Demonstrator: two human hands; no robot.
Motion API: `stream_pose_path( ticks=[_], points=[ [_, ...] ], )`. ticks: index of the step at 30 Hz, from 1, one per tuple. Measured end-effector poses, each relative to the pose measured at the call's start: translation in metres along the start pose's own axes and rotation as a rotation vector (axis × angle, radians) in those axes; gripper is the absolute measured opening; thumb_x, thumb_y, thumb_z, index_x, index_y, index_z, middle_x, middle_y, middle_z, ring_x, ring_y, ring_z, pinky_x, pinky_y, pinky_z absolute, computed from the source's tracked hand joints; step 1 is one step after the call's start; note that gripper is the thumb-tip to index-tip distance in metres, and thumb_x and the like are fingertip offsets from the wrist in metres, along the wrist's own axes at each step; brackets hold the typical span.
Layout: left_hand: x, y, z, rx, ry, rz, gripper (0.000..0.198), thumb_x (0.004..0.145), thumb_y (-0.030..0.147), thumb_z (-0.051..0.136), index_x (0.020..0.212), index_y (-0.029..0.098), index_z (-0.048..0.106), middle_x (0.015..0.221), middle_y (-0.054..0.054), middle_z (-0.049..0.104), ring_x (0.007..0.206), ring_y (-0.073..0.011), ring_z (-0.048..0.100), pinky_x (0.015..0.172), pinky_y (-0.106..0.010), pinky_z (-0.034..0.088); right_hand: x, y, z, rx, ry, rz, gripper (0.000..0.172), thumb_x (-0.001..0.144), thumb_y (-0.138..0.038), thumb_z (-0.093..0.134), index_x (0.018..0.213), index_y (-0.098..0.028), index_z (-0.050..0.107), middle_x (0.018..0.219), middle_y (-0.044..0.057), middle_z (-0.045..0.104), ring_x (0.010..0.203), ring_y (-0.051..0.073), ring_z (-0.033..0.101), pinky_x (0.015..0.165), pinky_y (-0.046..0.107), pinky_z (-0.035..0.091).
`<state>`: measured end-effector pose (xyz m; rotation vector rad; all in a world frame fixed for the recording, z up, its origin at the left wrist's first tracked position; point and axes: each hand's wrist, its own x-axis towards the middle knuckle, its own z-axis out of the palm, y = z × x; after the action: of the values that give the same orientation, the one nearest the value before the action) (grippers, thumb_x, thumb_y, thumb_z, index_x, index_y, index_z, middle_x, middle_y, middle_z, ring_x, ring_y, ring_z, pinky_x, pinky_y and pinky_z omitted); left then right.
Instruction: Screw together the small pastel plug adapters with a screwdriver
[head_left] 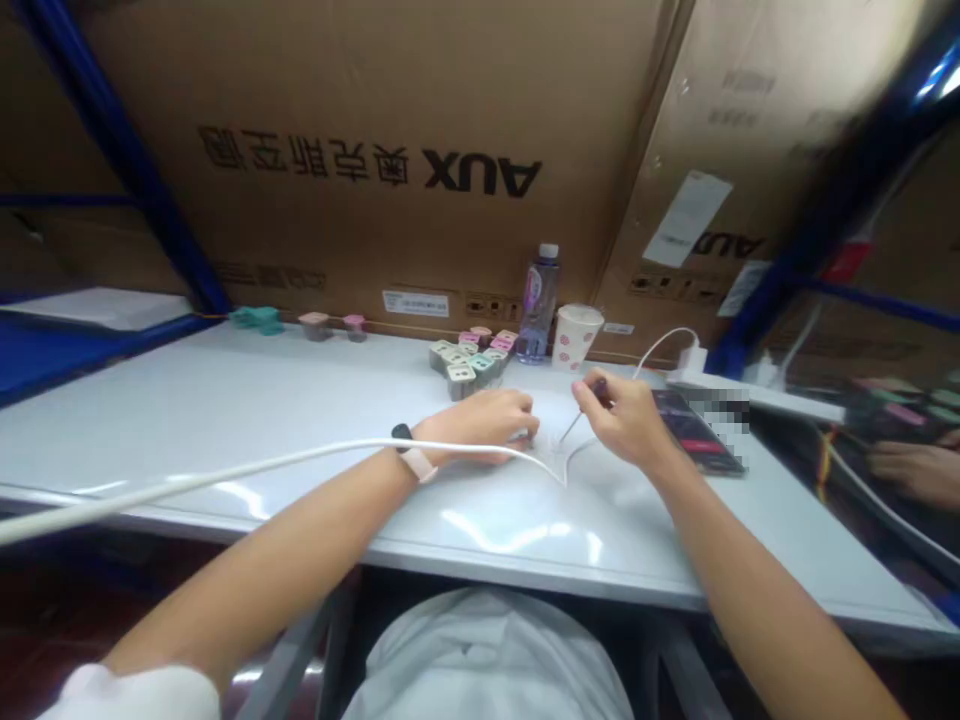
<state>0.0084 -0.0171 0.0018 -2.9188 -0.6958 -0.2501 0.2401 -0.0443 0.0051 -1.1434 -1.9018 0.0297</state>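
Note:
My right hand (624, 415) is closed around the dark handle of a screwdriver (574, 428), whose thin metal shaft slants down to the left toward the tabletop. My left hand (484, 425), wearing a watch with a pale strap (417, 462), rests low on the table with its fingers curled inward. Something small and clear (553, 446) lies between the two hands at the shaft's tip; its kind is too blurred to tell. What the left fingers grip is hidden. Behind the left hand stands a cluster of small containers (461, 378) with cream, pink and green lids.
A white cable (300, 455) crosses in front of my left wrist. Beyond the hands are a bottle (538, 305), a paper cup (576, 338) and a phone (697, 435). A power strip (757, 395) lies right. Another person's hand (919, 470) shows at the right edge.

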Motion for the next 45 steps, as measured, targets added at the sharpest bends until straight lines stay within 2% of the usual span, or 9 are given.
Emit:
stream_pose_path(
  ticks=[3, 6, 14, 21, 29, 33, 37, 40, 45],
  points=[
    [-0.001, 0.0, -0.001, -0.075, 0.007, 0.045, 0.017, 0.096, 0.025, 0.065, 0.102, 0.023, 0.081, 0.107, -0.007, 0.071, 0.098, -0.0213, 0.069, 0.091, -0.031, 0.053, 0.0, 0.001, 0.0, -0.002, 0.007, -0.001, 0.033, 0.095, -0.038, 0.052, 0.067, -0.021, 0.053, 0.056, -0.002, 0.052, 0.051, 0.012, 0.046, 0.056, 0.027, 0.033],
    [-0.001, -0.002, -0.001, -0.115, 0.003, 0.074, 0.018, 0.095, 0.028, 0.068, 0.105, 0.025, 0.083, 0.107, -0.007, 0.072, 0.099, -0.0223, 0.069, 0.092, -0.032, 0.053, 0.001, 0.002, 0.0, -0.009, 0.017, 0.003, 0.032, 0.095, -0.036, 0.053, 0.066, -0.021, 0.052, 0.055, -0.002, 0.051, 0.052, 0.012, 0.045, 0.056, 0.027, 0.032],
    [-0.002, -0.006, -0.001, -0.173, 0.025, 0.047, 0.016, 0.096, 0.02, 0.067, 0.096, 0.02, 0.082, 0.104, -0.009, 0.072, 0.097, -0.0228, 0.069, 0.088, -0.032, 0.052, 0.001, 0.0, -0.001, -0.002, 0.006, 0.001, 0.035, 0.094, -0.038, 0.053, 0.064, -0.022, 0.05, 0.054, -0.003, 0.047, 0.051, 0.011, 0.042, 0.055, 0.028, 0.031],
    [0.001, -0.004, 0.008, -0.252, 0.019, 0.041, 0.01, 0.098, 0.022, 0.068, 0.103, 0.02, 0.076, 0.11, -0.006, 0.07, 0.104, -0.0191, 0.068, 0.096, -0.027, 0.051, 0.002, -0.002, -0.002, 0.019, -0.003, 0.003, 0.032, 0.094, -0.036, 0.054, 0.066, -0.021, 0.053, 0.055, -0.003, 0.05, 0.051, 0.011, 0.044, 0.055, 0.027, 0.032],
    [0.011, -0.002, 0.02, -0.155, 0.044, -0.023, 0.011, 0.1, 0.018, 0.062, 0.102, 0.015, 0.072, 0.107, -0.01, 0.067, 0.1, -0.0224, 0.066, 0.091, -0.031, 0.051, 0.0, -0.009, -0.004, 0.073, -0.056, 0.006, 0.032, 0.094, -0.035, 0.054, 0.066, -0.02, 0.056, 0.055, -0.002, 0.054, 0.052, 0.012, 0.046, 0.055, 0.027, 0.033],
    [0.017, -0.002, 0.027, -0.103, 0.069, -0.032, 0.015, 0.102, 0.019, 0.057, 0.099, 0.015, 0.072, 0.106, -0.011, 0.067, 0.102, -0.0241, 0.064, 0.094, -0.034, 0.05, -0.001, -0.016, -0.001, 0.119, -0.088, 0.001, 0.032, 0.095, -0.038, 0.055, 0.068, -0.02, 0.058, 0.057, -0.001, 0.058, 0.053, 0.012, 0.05, 0.056, 0.026, 0.037],
    [0.012, -0.006, 0.017, -0.102, 0.108, -0.064, 0.02, 0.102, 0.016, 0.053, 0.113, 0.016, 0.07, 0.113, -0.011, 0.067, 0.104, -0.0243, 0.064, 0.095, -0.035, 0.049, -0.003, -0.02, 0.004, 0.163, -0.105, 0.01, 0.034, 0.096, -0.044, 0.057, 0.072, -0.021, 0.061, 0.056, -0.001, 0.059, 0.053, 0.013, 0.053, 0.056, 0.026, 0.04],
    [0.0, -0.01, 0.001, -0.129, 0.114, -0.075, 0.02, 0.095, 0.012, 0.057, 0.11, 0.016, 0.07, 0.106, -0.008, 0.068, 0.101, -0.0229, 0.065, 0.091, -0.033, 0.05, -0.003, -0.019, 0.004, 0.185, -0.093, 0.03, 0.038, 0.098, -0.049, 0.057, 0.073, -0.021, 0.061, 0.056, -0.001, 0.06, 0.053, 0.013, 0.054, 0.057, 0.027, 0.042],
    [-0.009, -0.012, -0.01, -0.186, 0.095, -0.055, 0.017, 0.091, 0.031, 0.072, 0.101, 0.018, 0.073, 0.106, -0.007, 0.068, 0.1, -0.0225, 0.066, 0.092, -0.032, 0.05, -0.002, -0.015, 0.001, 0.188, -0.05, 0.058, 0.042, 0.098, -0.054, 0.056, 0.073, -0.021, 0.06, 0.056, -0.001, 0.059, 0.053, 0.013, 0.054, 0.056, 0.027, 0.041]
  ],
)
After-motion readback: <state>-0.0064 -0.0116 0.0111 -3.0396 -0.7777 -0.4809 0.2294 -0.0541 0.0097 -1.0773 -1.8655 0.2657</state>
